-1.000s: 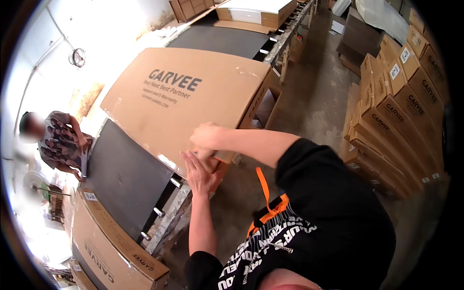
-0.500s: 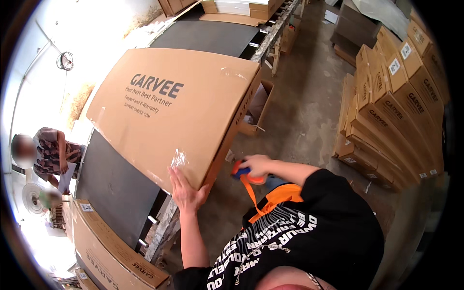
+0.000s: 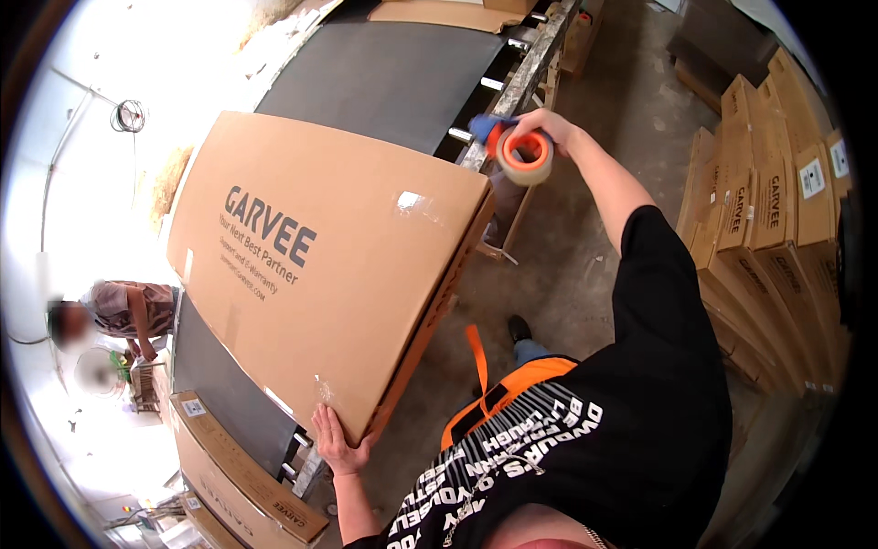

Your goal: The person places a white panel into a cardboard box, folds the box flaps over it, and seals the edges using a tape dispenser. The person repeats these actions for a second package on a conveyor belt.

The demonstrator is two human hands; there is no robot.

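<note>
A large flat brown cardboard box (image 3: 311, 210) lies across a dark conveyor belt, with dark print on its top and clear tape near its corners. My left hand (image 3: 337, 439) rests at the box's near corner, fingers stretched over the top and thumb apart toward the side. Beyond the far right corner, my right hand (image 3: 549, 128) is closed round a tape dispenser (image 3: 492, 133), blue and orange. Its roll of clear tape on an orange core faces me. A small gap shows between the dispenser and the box. The grip is partly hidden by the dispenser and roll.
The conveyor belt (image 3: 375, 73) runs on toward the far end, past a metal side rail (image 3: 540, 69). Another carton (image 3: 247, 480) sits at the near left. Stacked cartons (image 3: 768, 210) line the right. Across the belt stands a person (image 3: 137, 309). An open carton (image 3: 510, 220) is below the rail.
My right hand has swung from near my waist out to the box's far right corner, carrying the tape dispenser. My left hand stays at the near corner. The view has shifted.
</note>
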